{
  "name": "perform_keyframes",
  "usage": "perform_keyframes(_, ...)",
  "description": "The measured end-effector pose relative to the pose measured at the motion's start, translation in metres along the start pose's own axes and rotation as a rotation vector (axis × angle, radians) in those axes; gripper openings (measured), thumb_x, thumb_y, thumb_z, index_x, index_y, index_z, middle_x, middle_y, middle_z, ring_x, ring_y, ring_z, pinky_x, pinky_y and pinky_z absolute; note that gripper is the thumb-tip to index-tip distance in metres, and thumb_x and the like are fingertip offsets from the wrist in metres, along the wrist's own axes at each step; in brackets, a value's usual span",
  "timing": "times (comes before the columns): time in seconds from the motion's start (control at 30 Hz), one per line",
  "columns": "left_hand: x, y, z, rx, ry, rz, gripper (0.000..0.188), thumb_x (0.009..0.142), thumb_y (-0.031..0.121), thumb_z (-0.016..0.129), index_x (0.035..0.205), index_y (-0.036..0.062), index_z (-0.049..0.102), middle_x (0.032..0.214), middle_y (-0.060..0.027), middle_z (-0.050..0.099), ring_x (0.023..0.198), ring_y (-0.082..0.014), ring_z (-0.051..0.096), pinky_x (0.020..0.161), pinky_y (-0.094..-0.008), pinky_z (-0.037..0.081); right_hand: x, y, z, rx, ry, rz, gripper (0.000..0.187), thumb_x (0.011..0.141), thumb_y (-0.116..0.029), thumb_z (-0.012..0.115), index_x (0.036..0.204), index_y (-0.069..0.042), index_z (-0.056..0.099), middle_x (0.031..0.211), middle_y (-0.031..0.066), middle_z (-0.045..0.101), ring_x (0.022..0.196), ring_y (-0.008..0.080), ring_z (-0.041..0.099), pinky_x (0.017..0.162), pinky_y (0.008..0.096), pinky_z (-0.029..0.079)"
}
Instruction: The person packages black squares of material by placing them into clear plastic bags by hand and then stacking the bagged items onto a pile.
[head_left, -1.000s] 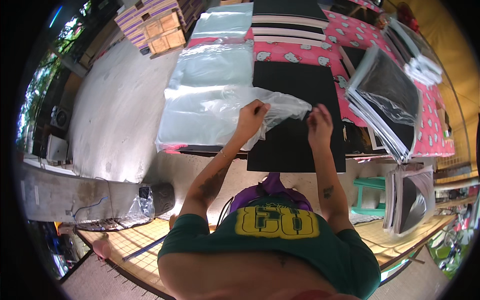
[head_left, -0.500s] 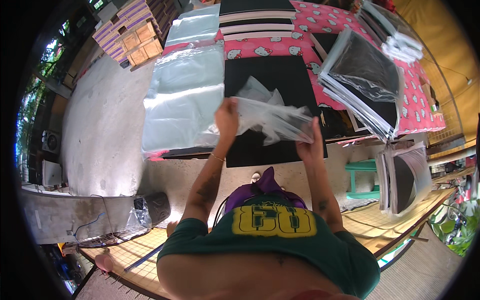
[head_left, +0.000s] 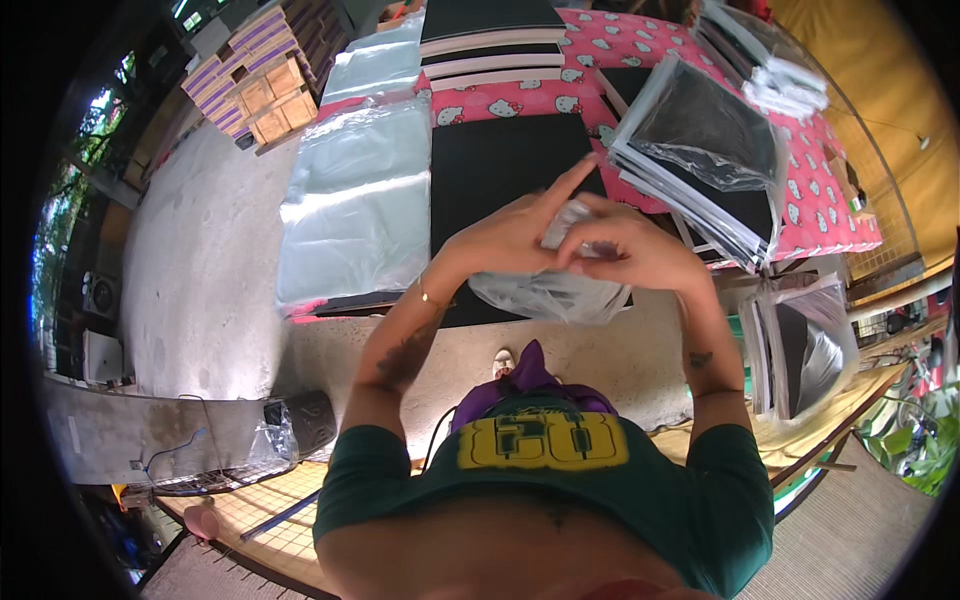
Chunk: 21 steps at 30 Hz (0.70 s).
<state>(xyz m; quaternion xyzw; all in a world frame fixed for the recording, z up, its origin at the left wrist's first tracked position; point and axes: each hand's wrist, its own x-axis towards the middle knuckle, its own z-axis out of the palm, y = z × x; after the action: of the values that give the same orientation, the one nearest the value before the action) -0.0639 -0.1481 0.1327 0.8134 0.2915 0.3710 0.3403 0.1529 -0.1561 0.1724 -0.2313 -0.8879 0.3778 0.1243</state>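
Clear bag [head_left: 552,298] bunched in the hands, at the near edge of a black board [head_left: 490,165].
Yellow print marks the green shirt [head_left: 385,495] at six o'clock; the right hand's [head_left: 645,245] grip is clamped on the bag; the left hand's [head_left: 505,238] cannot be told, fingers partly hidden. At ten, plastic sheets [head_left: 355,205] reach the surface's [head_left: 640,48] edge, concrete floor [head_left: 200,240] stretching beyond. Farther, at eleven, print on the boxes [head_left: 268,60] is too small to read.

Pink-clothed table [head_left: 825,220], clear plastic sheets [head_left: 365,165] at left, black boards [head_left: 500,165] mid-table, bagged panels [head_left: 705,125] right
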Motion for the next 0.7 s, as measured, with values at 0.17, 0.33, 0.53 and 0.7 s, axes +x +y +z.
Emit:
perform_keyframes(0.17,-0.003,-0.017,-0.05,-0.149,-0.082,-0.082,0.017,0.082,0.006,0.053,0.096,0.0013,0.062,0.105,-0.0068,0.059,0.091,-0.0147,0.057,0.08,-0.0278,0.045,-0.076,0.093,-0.012,-0.723,0.332,0.579,0.038,0.074,-0.022,0.065,0.111,-0.015,0.059,0.113,0.0155,0.056,0.101,0.0346,0.056,0.081,0.0449,0.047)
perform_keyframes(0.33,-0.055,-0.035,-0.045,0.977,-0.097,-0.572,0.036,0.084,0.037,0.057,0.09,0.0026,0.065,0.111,-0.0151,0.057,0.11,-0.0348,0.051,0.089,-0.0442,0.042,-0.095,0.1,-0.016,-0.595,0.43,0.77,0.033,0.077,-0.039,0.061,0.093,-0.01,0.067,0.081,0.0149,0.064,0.087,0.0347,0.062,0.076,0.0418,0.047)
perform_keyframes(0.53,-0.117,-0.046,-0.12,-0.479,0.156,-0.269,0.035,0.082,0.037,0.059,0.092,0.0041,0.065,0.119,-0.0169,0.053,0.118,-0.0358,0.046,0.098,-0.0506,0.039,-0.124,0.112,-0.016,-0.039,0.018,0.467,0.052,0.082,-0.051,0.058,0.084,0.001,0.065,0.1,0.0138,0.063,0.093,0.021,0.06,0.072,0.0335,0.048)
perform_keyframes(0.7,-0.061,0.05,-0.064,0.276,-0.802,-0.58,0.033,0.078,0.029,0.069,0.096,0.0025,0.064,0.101,-0.0137,0.063,0.081,-0.0226,0.062,0.076,-0.0346,0.051,-0.105,0.119,-0.006,1.617,0.862,-0.037,0.049,0.092,-0.042,0.045,0.118,0.0,0.05,0.106,0.0097,0.06,0.092,0.0217,0.059,0.08,0.0328,0.049)
